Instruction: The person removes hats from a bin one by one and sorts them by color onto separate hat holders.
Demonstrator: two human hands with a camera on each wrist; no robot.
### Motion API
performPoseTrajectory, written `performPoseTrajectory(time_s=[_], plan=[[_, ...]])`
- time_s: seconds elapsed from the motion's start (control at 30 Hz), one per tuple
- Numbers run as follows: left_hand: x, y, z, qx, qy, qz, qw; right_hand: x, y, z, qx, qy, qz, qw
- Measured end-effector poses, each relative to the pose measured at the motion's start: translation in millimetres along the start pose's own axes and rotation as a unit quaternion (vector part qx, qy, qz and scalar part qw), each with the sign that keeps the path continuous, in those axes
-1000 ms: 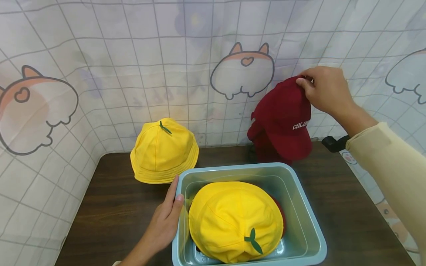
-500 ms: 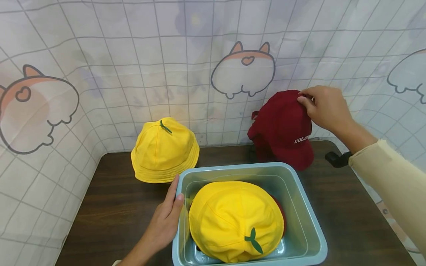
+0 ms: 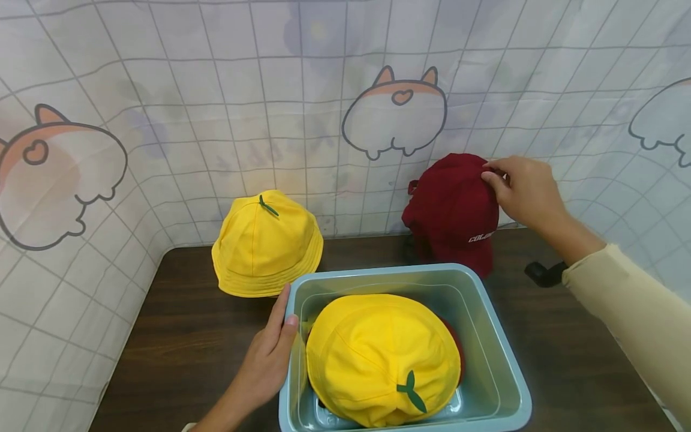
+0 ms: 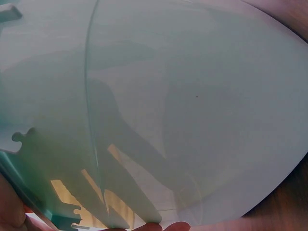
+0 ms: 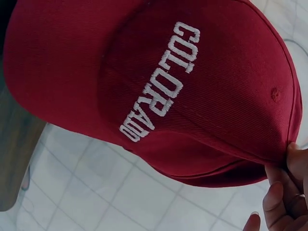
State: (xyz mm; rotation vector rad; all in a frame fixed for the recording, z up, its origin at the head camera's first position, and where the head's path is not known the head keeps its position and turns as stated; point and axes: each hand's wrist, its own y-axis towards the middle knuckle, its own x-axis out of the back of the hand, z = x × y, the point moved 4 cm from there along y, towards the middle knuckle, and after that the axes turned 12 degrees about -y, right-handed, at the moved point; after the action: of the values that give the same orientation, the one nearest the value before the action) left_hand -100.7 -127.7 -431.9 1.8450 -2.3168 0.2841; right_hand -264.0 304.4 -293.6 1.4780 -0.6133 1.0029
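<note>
A dark red baseball cap (image 3: 453,204) with white lettering is at the back right of the table. My right hand (image 3: 526,189) pinches its crown cloth between thumb and fingers. "COLORADO" reads across the cap (image 5: 187,91) in the right wrist view. My left hand (image 3: 267,354) holds the left rim of a light blue plastic bin (image 3: 504,354), thumb at the rim, fingers against the outer wall. Inside the bin lies a yellow bucket hat (image 3: 378,354) with a green sprout, partly covering something dark red. The left wrist view shows the bin's outer wall (image 4: 216,120) and fingertips (image 4: 154,226).
Another yellow bucket hat (image 3: 264,246) with a green sprout sits at the back left of the dark wooden table (image 3: 173,342). Behind hangs a white gridded cloth (image 3: 302,138) printed with cartoon animals. A black wrist mount (image 3: 545,274) juts from my right sleeve.
My right hand has come down with the red cap, which now sits lower against the table's back, its brim swung slightly left. The left hand and the bin have stayed put.
</note>
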Motion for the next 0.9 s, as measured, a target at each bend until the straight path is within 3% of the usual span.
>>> performPoseTrajectory(time_s=[0.3,0.57,0.8,0.9], plan=[[-1.2,-0.1,1.5,0.019,-0.008,0.003,0.9998,-11,-10.1,2,-0.002,0.008,0.003,1.0000],[-0.6,-0.4,-0.2,0.002,-0.009,0.002,1.0000,-21,-21.7,5,-0.001,0.021,-0.024,0.9995],[-0.3,0.5,-0.3,0.008,-0.009,0.006,0.9999,-31,-37.7,9,0.050,-0.050,-0.077,0.9945],[-0.2,1.0,-0.2,0.009,-0.006,0.005,0.9999,-34,-42.4,7,0.044,-0.060,-0.080,0.9940]])
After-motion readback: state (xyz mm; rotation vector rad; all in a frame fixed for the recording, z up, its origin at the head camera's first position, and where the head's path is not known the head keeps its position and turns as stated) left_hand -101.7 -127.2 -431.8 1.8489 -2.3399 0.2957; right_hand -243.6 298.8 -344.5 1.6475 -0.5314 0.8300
